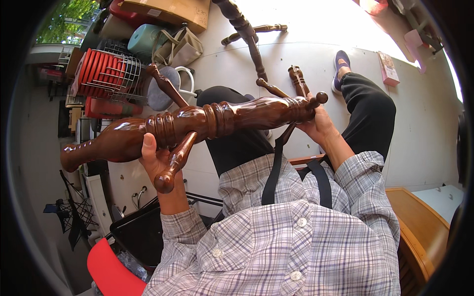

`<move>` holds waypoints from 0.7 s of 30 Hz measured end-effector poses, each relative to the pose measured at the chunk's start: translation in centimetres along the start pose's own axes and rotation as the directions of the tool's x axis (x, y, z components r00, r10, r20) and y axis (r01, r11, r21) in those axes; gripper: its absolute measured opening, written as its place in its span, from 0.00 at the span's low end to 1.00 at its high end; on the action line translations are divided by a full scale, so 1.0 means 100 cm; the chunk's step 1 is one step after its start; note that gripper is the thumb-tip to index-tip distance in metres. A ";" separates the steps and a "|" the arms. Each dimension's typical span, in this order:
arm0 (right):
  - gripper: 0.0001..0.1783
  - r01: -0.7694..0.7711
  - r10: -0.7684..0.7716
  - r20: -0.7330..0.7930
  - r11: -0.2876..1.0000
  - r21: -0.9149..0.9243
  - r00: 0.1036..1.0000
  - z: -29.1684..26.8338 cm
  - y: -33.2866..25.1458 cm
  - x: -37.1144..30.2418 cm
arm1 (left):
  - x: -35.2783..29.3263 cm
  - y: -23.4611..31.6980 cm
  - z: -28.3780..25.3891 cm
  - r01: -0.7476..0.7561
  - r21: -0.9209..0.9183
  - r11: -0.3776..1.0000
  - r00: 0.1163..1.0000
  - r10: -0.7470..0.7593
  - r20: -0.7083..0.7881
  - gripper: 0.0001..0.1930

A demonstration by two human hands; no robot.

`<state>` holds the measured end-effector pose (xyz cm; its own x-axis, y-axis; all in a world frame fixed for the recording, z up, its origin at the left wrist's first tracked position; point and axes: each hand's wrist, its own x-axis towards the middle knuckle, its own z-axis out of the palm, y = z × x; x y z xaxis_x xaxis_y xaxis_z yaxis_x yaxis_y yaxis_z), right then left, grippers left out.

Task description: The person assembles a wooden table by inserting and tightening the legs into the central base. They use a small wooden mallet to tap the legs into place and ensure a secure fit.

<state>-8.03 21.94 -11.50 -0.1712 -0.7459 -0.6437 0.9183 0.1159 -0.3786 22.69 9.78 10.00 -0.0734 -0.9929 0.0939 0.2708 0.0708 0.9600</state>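
A glossy dark-brown turned wooden post with ringed grooves lies across my lap, held up in both hands. My left hand is wrapped around its thick left part from below, thumb up, next to a knobbed side peg. My right hand grips the narrower right end, where small round knobs stick out; its fingers are partly hidden behind the wood. Another slender peg rises from the far side of the post. Beyond the right end, a short turned piece points away.
More dark turned wood stands on the pale tiled floor ahead. At far left are a wire basket with red items, a grey round stool, a beige bag and a cardboard box. A pink box lies right.
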 end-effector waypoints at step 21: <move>0.47 0.683 -0.226 0.774 -0.369 -0.630 0.592 0.149 0.015 -0.057 | -0.022 0.000 0.021 -0.114 0.131 0.985 0.993 0.116 -0.007 0.31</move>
<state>-0.37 16.57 1.50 -0.0324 -0.9751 0.2192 -0.6808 -0.1390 -0.7192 20.84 12.19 10.33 -0.0353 -0.9786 0.2028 0.1493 0.1955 0.9693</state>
